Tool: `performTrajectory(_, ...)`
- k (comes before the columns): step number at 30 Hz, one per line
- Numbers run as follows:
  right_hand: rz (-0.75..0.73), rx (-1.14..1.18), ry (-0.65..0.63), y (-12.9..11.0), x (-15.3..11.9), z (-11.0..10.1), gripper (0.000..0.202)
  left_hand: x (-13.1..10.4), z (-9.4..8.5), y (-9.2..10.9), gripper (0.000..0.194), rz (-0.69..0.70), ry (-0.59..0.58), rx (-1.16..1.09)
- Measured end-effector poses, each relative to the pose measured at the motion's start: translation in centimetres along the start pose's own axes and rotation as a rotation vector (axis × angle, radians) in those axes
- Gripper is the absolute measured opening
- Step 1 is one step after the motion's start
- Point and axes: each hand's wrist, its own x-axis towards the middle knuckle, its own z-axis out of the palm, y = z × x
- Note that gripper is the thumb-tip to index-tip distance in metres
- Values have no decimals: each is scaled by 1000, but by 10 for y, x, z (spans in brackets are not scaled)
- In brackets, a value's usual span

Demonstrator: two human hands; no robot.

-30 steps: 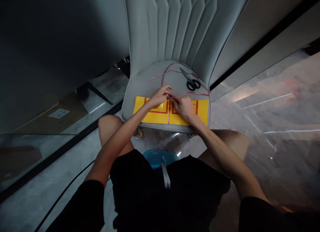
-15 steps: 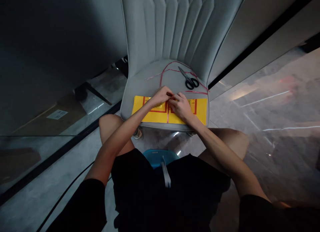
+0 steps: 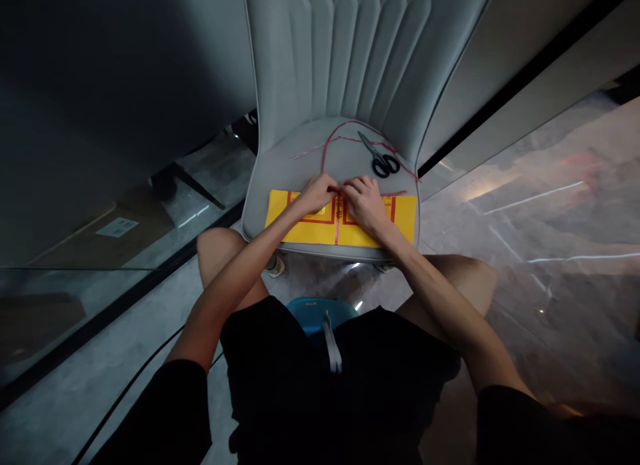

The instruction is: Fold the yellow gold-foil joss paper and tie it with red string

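A yellow paper packet [image 3: 310, 235] with red frames and red characters lies flat across the front of a grey chair seat. Pink ribbon [image 3: 337, 231] runs over its middle from front to back. Above the packet, my left hand [image 3: 319, 191] pinches the ribbon near the middle line. Close beside it, my right hand [image 3: 364, 201] has its fingers curled on the ribbon too, and a loose end sticks out to the right. The fingertips nearly meet; the exact crossing of the ribbon between them is too small to make out.
Black-handled scissors [image 3: 379, 157] lie behind the packet on the chair [image 3: 285, 171]. A longer loose strand of pink ribbon [image 3: 327, 145] curves around them. The padded backrest [image 3: 340, 51] rises behind. Below the seat's front edge is a blue stool [image 3: 320, 311] between my legs.
My hands have moved slightly apart, the left one a little to the left. The ribbon end by my right hand now lies lower and reaches less far right.
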Motion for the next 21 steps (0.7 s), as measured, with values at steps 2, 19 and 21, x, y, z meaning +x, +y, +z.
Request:
performTrajectory(2,22,3,-48,-2,2,0,32,-3,1,-1,18,54,-7,118)
performTrajectory(19,468,285,-97,-11,24,-4,23,-15,8,6,26,94,67,244)
performTrajectory(21,512,340,-108,-10,26,-6,21,-15,9,6,25,84,83,235)
